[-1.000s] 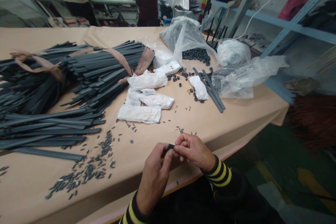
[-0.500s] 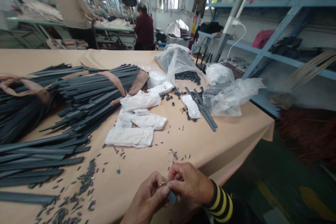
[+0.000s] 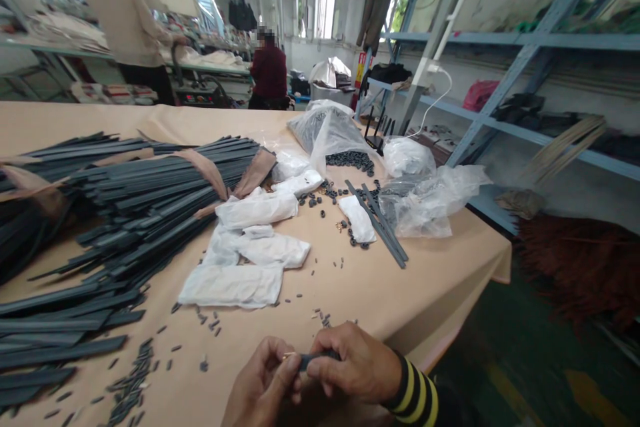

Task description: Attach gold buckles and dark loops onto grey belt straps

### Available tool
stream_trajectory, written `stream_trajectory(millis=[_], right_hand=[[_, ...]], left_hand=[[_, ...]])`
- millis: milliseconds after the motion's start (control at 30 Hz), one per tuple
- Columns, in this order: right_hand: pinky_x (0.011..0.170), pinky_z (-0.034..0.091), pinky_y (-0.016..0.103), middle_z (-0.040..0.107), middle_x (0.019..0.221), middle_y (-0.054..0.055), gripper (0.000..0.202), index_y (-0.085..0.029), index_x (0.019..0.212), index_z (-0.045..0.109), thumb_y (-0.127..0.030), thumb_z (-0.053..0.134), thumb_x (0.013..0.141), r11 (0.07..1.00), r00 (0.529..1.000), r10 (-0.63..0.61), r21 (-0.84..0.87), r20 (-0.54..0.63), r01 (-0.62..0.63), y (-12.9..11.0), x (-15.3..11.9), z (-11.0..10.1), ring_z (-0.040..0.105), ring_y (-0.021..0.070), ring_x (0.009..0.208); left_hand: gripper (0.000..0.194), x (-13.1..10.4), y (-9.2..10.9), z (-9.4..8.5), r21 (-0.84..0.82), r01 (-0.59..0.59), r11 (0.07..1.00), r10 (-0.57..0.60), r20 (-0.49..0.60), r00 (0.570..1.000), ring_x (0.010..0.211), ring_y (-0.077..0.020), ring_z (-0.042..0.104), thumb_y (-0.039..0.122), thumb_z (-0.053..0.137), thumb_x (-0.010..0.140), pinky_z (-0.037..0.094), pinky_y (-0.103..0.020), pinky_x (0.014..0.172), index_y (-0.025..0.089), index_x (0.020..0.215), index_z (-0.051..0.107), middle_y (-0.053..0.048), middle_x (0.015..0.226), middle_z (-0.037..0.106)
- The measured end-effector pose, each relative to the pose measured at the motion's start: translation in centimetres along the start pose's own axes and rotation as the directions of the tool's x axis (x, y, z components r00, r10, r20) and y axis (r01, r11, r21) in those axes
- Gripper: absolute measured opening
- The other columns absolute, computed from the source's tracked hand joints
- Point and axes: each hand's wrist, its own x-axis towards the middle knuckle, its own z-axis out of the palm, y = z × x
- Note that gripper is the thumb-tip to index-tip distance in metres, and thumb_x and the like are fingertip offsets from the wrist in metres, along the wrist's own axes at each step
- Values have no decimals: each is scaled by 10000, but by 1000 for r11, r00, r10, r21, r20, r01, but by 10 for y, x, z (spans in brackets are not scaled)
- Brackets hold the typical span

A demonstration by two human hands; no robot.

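Dark grey strap piece (image 3: 309, 361), crosswise between both hands: clamped in the right hand (image 3: 355, 361), pinched at one end by the left hand (image 3: 267, 377). With a loose pinch, might drop the gold-coloured fitting (image 3: 288, 355) among small dark pieces (image 3: 131, 380). Earlier slanting downward; now nearly level.
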Motion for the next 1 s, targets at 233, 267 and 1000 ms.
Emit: stream_trajectory(millis=[233, 267, 1000], right_hand=[[549, 388, 133, 651, 650, -11, 197, -163, 776, 638, -320, 524, 810, 949, 997, -78, -306, 4, 75, -1, 25, -30, 583, 75, 593], [560, 394, 137, 658, 677, -5, 223, -170, 789, 639, -343, 503, 822, 922, 997, -45, -388, -65, 16, 2, 32, -42, 590, 79, 611], [417, 404, 161, 568, 598, -12, 157, -144, 760, 579, -289, 524, 778, 993, 968, 105, -22, -230, -113, -7, 6, -14, 522, 74, 453]], left_hand=[[422, 12, 9, -5, 217, 70, 974, -91, 88, 992, 383, -78, 411, 580, 511, 685, 319, -192, 402, 159, 649, 501, 47, 442, 491], [431, 15, 7, -5, 215, 69, 974, -86, 72, 994, 380, -75, 409, 589, 507, 681, 318, -188, 400, 160, 650, 492, 47, 442, 494], [257, 12, 6, 1, 4, -70, 998, 70, -121, 990, 371, -46, 416, 385, 553, 750, 318, -152, 369, 140, 709, 488, 46, 487, 523]])
